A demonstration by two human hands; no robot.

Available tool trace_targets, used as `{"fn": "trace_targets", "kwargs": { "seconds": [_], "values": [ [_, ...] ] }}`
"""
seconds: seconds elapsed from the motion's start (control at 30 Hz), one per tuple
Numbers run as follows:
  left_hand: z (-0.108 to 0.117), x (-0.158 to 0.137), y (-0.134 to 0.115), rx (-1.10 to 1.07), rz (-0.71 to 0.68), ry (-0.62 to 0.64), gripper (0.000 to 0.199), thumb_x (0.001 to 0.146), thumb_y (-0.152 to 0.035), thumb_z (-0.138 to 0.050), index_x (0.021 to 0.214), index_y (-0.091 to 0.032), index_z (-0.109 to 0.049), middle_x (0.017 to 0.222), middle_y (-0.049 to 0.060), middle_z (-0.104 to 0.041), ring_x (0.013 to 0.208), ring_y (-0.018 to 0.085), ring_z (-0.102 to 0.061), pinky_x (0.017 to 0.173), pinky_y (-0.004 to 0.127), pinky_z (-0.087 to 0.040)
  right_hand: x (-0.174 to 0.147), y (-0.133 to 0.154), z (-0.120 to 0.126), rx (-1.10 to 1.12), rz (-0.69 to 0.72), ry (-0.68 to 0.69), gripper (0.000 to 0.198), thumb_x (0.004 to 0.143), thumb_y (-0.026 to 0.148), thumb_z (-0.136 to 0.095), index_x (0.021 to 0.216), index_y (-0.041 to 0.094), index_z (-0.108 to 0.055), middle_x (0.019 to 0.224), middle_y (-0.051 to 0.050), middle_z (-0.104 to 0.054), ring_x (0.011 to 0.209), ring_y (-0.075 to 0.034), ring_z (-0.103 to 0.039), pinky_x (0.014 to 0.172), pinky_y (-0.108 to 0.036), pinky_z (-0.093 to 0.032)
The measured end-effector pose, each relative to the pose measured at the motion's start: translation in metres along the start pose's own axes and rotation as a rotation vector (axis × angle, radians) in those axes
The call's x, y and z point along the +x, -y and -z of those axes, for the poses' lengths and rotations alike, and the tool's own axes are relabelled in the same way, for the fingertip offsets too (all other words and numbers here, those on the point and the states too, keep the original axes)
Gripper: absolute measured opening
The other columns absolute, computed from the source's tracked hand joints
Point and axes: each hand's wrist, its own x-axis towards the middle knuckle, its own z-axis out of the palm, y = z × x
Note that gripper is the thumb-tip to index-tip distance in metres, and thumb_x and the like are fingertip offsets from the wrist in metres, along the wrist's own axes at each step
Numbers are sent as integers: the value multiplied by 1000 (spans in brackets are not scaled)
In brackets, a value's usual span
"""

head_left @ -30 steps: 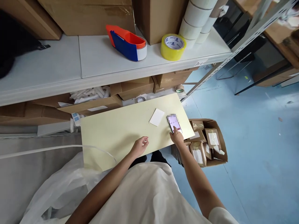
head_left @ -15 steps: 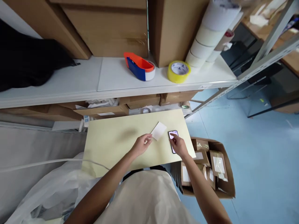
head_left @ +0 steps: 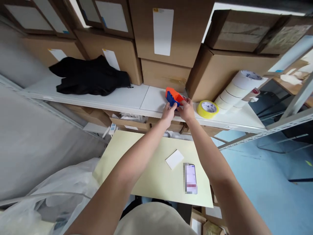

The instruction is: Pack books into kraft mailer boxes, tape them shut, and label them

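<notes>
An orange and blue tape dispenser (head_left: 174, 95) sits on the white shelf, its roll end mostly covered by my fingers. My left hand (head_left: 169, 113) closes on the blue near side, thumb toward the middle. On the right end, around the roll, my right hand (head_left: 187, 111) grips the same dispenser. Below my forearms, a white card (head_left: 174, 159) lies on the pale yellow tabletop (head_left: 149, 182). A phone (head_left: 191, 179) with its screen lit rests to the right of the card, partly blurred by pixel blocks.
A yellow tape roll (head_left: 207, 109) and stacked white rolls (head_left: 236, 91) stand at the shelf's right. Cardboard boxes (head_left: 166, 71) line the back. Black cloth (head_left: 90, 76) lies at left. A plastic bag (head_left: 56, 195) is left of the table, packed boxes (head_left: 210, 225) below right.
Both hands have left the card and phone, reached forward to the shelf and taken hold of the tape dispenser. The view has shifted, showing more of the shelf.
</notes>
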Motion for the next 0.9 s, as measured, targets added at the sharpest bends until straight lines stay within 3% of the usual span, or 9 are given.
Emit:
{"fn": "trace_targets", "kwargs": {
  "seconds": [0.13, 0.2, 0.27, 0.37, 0.43, 0.53, 0.63, 0.77, 0.9],
  "values": [
    [32, -57, -4, -88, 54, -79, 62, 74, -47, -69, 125, -22, -44, 120, 9, -60, 106, 23, -61, 82, 35, -52, -71, 57, 10, 24, 51, -108, 21, 85, 30, -54, 102, 19, -61, 138, -12, -33, 131, -31, -33, 104, -51, -37],
    [61, -98, -1, -126, 66, -92, 63, 69, -41, -75, 123, -25, -44, 117, 8, -61, 100, 22, -64, 79, 34, -54, -120, 88, 16, 68, 38, -101, 20, 85, 31, -54, 102, 22, -60, 139, -11, -31, 135, -33, -28, 102, -54, -39],
    [97, -141, 6, -98, 121, -73, 68, 65, -36, -79, 122, -26, -44, 111, 7, -63, 96, 22, -66, 81, 37, -54, -167, 113, 18, 185, -15, -22, 27, 82, 36, -60, 106, 25, -58, 135, -13, -33, 132, -32, -33, 97, -51, -45],
    [150, -196, 21, 10, 211, -45, 64, 64, -38, -80, 116, -25, -45, 113, 9, -65, 96, 23, -67, 85, 43, -54, -224, 135, 6, 467, -257, 18, 49, 74, 44, -69, 116, 27, -48, 134, -12, -36, 128, -30, -38, 86, -44, -53],
    [179, -222, 31, 36, 274, -15, 61, 64, -40, -79, 114, -24, -47, 115, 11, -65, 98, 24, -66, 87, 45, -53, -251, 143, -8, 691, -471, 79, 54, 75, 47, -67, 120, 29, -43, 131, -11, -42, 117, -26, -50, 81, -41, -55],
    [212, -241, 43, 12, 373, 44, 64, 60, -42, -81, 113, -23, -51, 116, 12, -64, 99, 26, -66, 86, 45, -53, -279, 148, -28, 971, -718, 205, 60, 73, 46, -68, 123, 29, -40, 113, -7, -56, 89, -19, -63, 77, -39, -55],
    [237, -242, 49, 8, 477, 114, 68, 55, -39, -83, 114, -21, -54, 118, 14, -63, 101, 28, -66, 84, 44, -51, -296, 151, -38, 1043, -848, 156, 62, 69, 42, -72, 122, 26, -44, 102, -4, -59, 75, -16, -63, 73, -36, -54],
    [256, -239, 51, 80, 514, 241, 61, 56, -39, -81, 109, -18, -59, 116, 15, -64, 107, 30, -62, 89, 41, -48, -311, 160, -38, 1051, -747, 139, 60, 67, 37, -74, 119, 24, -47, 109, -6, -60, 87, -18, -63, 79, -35, -53],
    [253, -259, 49, 334, 331, 53, 52, 68, -44, -71, 111, -19, -56, 126, 14, -58, 117, 27, -55, 88, 35, -48, -327, 175, -43, 822, -600, 136, 69, 68, 36, -74, 127, 25, -39, 122, -9, -54, 105, -23, -58, 85, -37, -52]
  ]
}}
